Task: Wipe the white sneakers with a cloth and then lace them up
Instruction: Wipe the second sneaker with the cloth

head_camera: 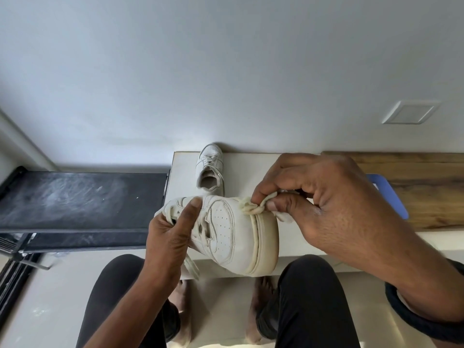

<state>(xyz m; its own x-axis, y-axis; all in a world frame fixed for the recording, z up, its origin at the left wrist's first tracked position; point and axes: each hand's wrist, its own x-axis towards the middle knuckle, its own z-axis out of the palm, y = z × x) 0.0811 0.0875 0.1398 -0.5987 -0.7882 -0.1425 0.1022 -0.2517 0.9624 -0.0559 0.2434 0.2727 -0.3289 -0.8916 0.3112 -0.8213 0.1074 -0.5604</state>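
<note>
Thumb and fingertips of the right hand pinched a small crumpled cloth against the rubber sole rim at the toe of a white sneaker, which was tipped on its side above the lap. The left hand gripped it around the tongue and loose laces, thumb pressed on the upper. Wiping seemed under way on this shoe, its rim yellowed, and lacing was not yet done. The second sneaker stood upright on the low white table by the wall, nothing visible in its opening; whether it was wiped could not be told. A blue object behind the right hand was too hidden to name
</note>
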